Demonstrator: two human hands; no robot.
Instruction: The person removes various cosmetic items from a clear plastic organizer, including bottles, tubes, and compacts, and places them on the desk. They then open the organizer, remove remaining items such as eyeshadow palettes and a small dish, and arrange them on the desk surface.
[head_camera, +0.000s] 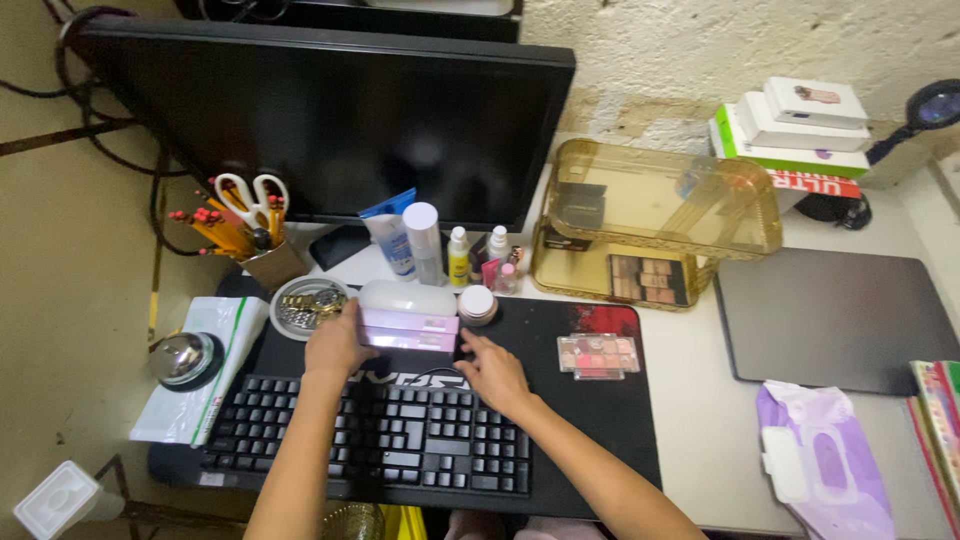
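Hands meet over a small white-and-pink box with a glowing underside (408, 318), seen from the head camera looking straight down at a crowded desk. The left hand (335, 345) is wrapped against the box's left end, fingers curled round it so it looks steadied there, at the far edge of the black desk mat (610, 420) just beyond the black keyboard (375, 440). The right hand (492, 370) lies flat and loose on the mat just beside the box's right lower corner, fingers spread, holding nothing; whether its fingertips touch the box I cannot tell. Behind the box stand a round white jar (477, 303), a white-capped tube (423, 240) and small bottles (459, 255), lined up under the dark monitor (340, 120), within easy reach. To the left sit a dish with what looks like a watch (308, 305), a cup of pencils and scissors (245, 225), and a shiny desk bell (183, 357) resting on a plastic packet (205, 370). An eyeshadow palette (598, 355) lies on the mat to the right, near an amber clear organiser (655, 220), a closed grey laptop (835, 315) and a purple wipes pack (825, 465). The box's front face is turned away from the lens, so what glows beneath stays unclear, and both forearms run off the bottom edge.
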